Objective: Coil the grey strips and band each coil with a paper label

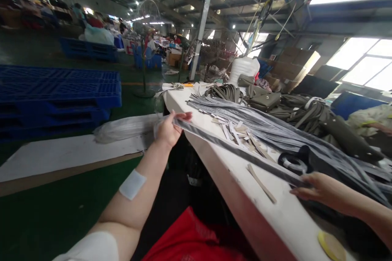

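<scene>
Grey strip (239, 153) stretches taut along the white table's (275, 212) edge, pinched between left hand (168, 129) and right hand (318, 189), and could slip floorward if either grip loosens.

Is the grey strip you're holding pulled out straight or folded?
Straight: the grey strip runs in one taut line from the left hand to the right hand, along the white table edge.
</scene>
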A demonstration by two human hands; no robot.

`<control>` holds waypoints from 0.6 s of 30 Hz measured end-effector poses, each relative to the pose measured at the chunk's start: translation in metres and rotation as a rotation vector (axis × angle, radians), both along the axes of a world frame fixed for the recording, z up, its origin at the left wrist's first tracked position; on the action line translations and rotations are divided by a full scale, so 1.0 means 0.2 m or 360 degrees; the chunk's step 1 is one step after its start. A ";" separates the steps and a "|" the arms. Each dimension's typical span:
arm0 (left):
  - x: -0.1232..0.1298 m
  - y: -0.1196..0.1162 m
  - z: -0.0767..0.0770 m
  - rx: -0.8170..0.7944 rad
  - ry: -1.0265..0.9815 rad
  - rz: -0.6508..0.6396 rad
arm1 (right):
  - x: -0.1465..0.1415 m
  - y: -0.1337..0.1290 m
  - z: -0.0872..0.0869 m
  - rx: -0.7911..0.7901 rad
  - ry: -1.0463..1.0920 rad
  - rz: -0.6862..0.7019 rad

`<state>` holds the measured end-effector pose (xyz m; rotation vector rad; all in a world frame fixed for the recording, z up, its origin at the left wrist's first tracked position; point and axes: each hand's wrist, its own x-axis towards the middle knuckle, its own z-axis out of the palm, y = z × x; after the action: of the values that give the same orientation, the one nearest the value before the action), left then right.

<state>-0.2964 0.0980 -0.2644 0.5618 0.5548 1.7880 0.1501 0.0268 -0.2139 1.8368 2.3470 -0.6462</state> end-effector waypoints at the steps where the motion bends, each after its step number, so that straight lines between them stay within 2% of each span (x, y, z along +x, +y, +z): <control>1: -0.02 0.04 -0.03 -0.0138 -0.0048 0.0145 | -0.01 -0.03 0.02 -0.0124 0.0113 -0.0016; 3: 0.03 0.04 -0.09 -0.0411 0.0004 0.0200 | -0.11 -0.09 0.04 -0.0326 0.0453 -0.0029; 4: 0.10 0.00 -0.13 -0.0520 0.0093 0.0105 | -0.19 -0.12 0.04 -0.0389 0.0677 -0.0051; 6: 0.31 -0.17 -0.20 -0.0630 0.0384 -0.0396 | -0.39 -0.18 0.03 -0.0416 0.1226 -0.0240; 8: 0.54 -0.39 -0.26 -0.0389 0.0567 -0.1117 | -0.57 -0.21 0.02 -0.0411 0.1769 -0.0508; 9: 0.64 -0.50 -0.28 -0.0219 0.0583 -0.1391 | -0.65 -0.21 0.01 -0.0406 0.1983 -0.0633; 11: 0.77 -0.67 -0.32 0.0021 0.0597 -0.1681 | -0.74 -0.19 0.00 -0.0373 0.2262 -0.0820; 13: 0.80 -0.78 -0.34 0.0104 0.0586 -0.1876 | -0.76 -0.15 -0.02 -0.0304 0.2362 -0.0916; 15: 0.77 -0.81 -0.36 0.0035 0.0606 -0.1968 | -0.72 -0.12 -0.03 -0.0288 0.2285 -0.0878; 17: 0.71 -0.80 -0.39 -0.0128 0.0674 -0.1937 | -0.64 -0.11 -0.05 -0.0296 0.1955 -0.0734; 18: 0.68 -0.78 -0.40 -0.0220 0.0709 -0.1887 | -0.59 -0.11 -0.05 -0.0211 0.1695 -0.0650</control>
<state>-0.1606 -0.0578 -0.3453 0.9385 0.4713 0.4984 0.0316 0.0042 -0.2241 2.2449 2.2238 -2.2187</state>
